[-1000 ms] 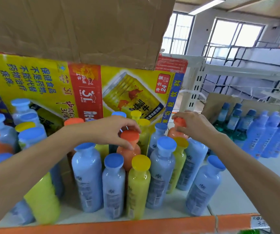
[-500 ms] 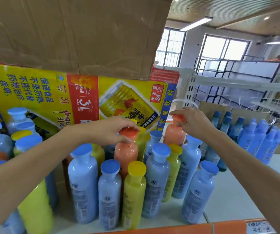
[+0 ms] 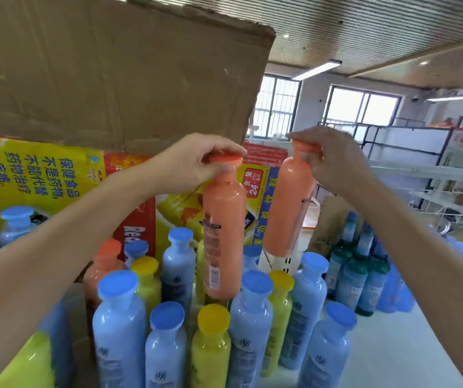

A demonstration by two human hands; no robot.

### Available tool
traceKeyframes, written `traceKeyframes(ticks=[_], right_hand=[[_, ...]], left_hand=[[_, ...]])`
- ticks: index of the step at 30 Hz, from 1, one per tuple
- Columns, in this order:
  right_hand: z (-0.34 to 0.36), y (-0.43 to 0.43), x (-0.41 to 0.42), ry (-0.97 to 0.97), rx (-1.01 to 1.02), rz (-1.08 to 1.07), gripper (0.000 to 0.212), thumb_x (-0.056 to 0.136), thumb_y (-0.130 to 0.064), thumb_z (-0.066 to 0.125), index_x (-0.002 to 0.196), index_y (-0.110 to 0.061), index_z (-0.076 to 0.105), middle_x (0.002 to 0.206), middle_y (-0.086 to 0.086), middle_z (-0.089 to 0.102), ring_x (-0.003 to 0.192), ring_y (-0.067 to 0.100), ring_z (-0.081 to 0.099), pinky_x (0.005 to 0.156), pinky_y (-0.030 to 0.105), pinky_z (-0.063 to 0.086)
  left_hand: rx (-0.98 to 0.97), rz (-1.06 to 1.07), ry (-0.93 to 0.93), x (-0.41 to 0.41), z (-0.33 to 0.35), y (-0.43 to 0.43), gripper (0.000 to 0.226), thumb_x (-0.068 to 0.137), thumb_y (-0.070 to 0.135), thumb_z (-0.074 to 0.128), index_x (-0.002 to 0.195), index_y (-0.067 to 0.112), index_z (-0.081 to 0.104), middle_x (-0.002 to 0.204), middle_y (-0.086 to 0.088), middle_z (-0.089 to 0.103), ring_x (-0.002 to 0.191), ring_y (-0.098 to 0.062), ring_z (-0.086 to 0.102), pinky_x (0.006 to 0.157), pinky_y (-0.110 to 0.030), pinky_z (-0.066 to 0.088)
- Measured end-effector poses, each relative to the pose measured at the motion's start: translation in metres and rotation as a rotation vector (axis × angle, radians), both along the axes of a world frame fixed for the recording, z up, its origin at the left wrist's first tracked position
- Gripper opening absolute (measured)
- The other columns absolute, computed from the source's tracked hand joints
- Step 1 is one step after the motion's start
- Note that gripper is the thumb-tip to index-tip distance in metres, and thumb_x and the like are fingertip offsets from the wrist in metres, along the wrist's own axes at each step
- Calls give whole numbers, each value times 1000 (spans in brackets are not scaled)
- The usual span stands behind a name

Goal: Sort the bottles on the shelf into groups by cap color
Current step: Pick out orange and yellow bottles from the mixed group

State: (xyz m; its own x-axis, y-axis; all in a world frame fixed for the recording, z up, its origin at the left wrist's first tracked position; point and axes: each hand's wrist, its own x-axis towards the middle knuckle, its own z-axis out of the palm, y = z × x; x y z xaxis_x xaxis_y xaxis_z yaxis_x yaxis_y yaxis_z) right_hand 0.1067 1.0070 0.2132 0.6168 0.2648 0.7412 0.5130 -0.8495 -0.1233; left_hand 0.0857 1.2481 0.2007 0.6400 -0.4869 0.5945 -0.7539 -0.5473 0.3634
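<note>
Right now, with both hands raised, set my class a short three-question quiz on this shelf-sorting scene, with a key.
1. True or false: the left hand holds the left orange bottle and the right hand holds the right orange bottle, each by its cap.
2. The front bottle just below the left orange bottle has a cap that is: A blue, B yellow, C orange.
3. How many orange-capped bottles stand unheld on the shelf?
Key: 1 true; 2 B; 3 one, the unheld orange bottle.
</note>
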Motion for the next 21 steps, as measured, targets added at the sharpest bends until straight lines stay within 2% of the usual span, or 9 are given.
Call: traceKeyframes(ticks=[2, 3, 7, 10, 12, 16, 21], right_hand=[[14, 2, -3, -72, 47, 69, 39, 85, -2, 51, 119, -20, 62, 113, 6, 64, 103, 22, 60, 94, 42, 47], [21, 4, -5, -96, 53, 88, 40, 85, -2, 51, 118, -21, 63, 112, 4, 64, 100, 20, 60, 92, 40, 48], [42, 13, -10, -129, 80, 140, 39, 85, -1, 52, 113, -24, 65, 101, -9, 60, 81, -5, 51, 79, 14, 40], [52, 22, -13, -157, 138, 210, 39, 84, -1, 53, 111, -27, 66, 100, -9, 62, 82, -12, 53, 74, 4, 40], [56, 29, -16, -176, 181, 272, 41, 82, -2, 52, 108, -30, 65, 101, -7, 63, 85, -9, 55, 72, 5, 43], [57, 55, -22, -143, 214, 417, 42, 78, -5, 50, 105, -34, 61, 99, -13, 62, 87, -15, 55, 70, 4, 42], [55, 96, -18, -91, 216, 549, 41, 77, -6, 50, 103, -36, 62, 104, -20, 63, 97, -8, 57, 78, 9, 44]], left_hand=[[-77, -16, -49, 0, 10, -2, 29, 89, 8, 55, 115, 20, 58, 104, 8, 60, 96, -3, 56, 83, -7, 44], [-115, -31, -71, -1, 15, -3, 27, 89, 8, 55, 113, 20, 58, 102, 7, 62, 93, 0, 57, 82, -7, 44], [-225, -48, -142, -1, 32, -3, 23, 91, 9, 53, 109, 22, 58, 98, 15, 61, 87, 8, 57, 80, -8, 43], [-293, -47, -218, -3, 42, 3, 20, 90, 16, 52, 108, 21, 59, 99, 14, 62, 93, 4, 58, 82, -11, 44], [-325, -32, -258, -7, 47, 10, 20, 89, 19, 52, 108, 20, 59, 100, 13, 62, 94, 3, 59, 81, -11, 44], [-355, 12, -272, -17, 50, 26, 19, 89, 21, 51, 106, 20, 60, 97, 9, 64, 88, 3, 59, 76, -10, 43], [-351, 112, -265, -33, 52, 59, 19, 89, 23, 49, 104, 24, 59, 97, 9, 64, 85, 3, 58, 74, -9, 41]])
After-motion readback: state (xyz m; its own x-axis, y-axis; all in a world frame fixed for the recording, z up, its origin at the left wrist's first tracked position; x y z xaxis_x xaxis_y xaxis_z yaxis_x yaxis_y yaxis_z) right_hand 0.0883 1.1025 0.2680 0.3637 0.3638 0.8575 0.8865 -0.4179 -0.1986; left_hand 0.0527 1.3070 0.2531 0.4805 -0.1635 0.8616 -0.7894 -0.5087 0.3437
